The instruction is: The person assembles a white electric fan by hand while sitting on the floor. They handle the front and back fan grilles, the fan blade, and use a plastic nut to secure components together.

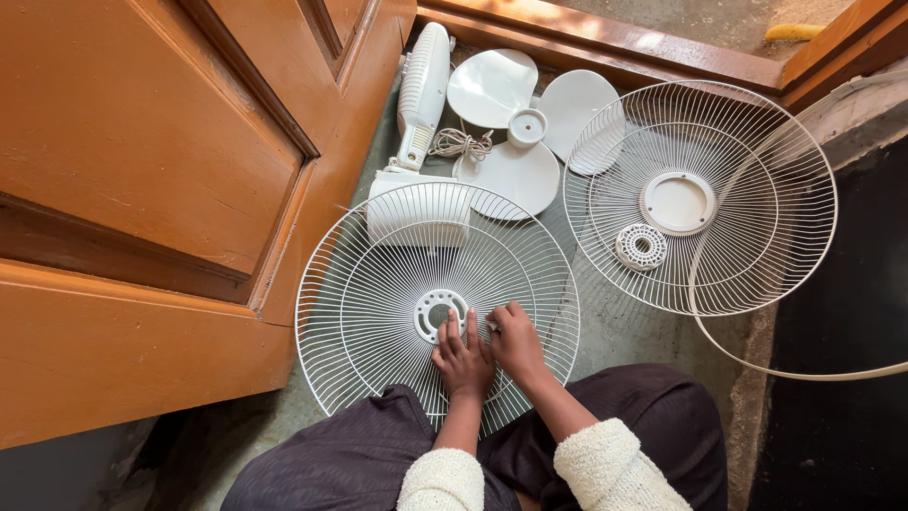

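A white wire fan guard point(378, 284) is laid flat on the floor point(624, 326) just in front of the person's knees, with its round plastic hub ring point(436, 310) at the centre. The left hand point(463, 358) is laid flat on the wires just below and right of the hub ring, its fingers stretched out and slightly spread, nothing being gripped. The right hand point(516, 339) is set beside it, touching it, with the fingers curled down onto the wires; whether anything is pinched under them cannot be told. Beyond the guard, the white fan motor housing point(422, 90) with its coiled cord point(460, 144) is seen near the wooden door point(142, 189), and the three-lobed fan blade point(515, 118) lies beside it. To the right, a second wire guard point(747, 189) is seen, with a small round slotted nut point(641, 246) resting in it and a loose rim ring point(728, 331) overlapping it.
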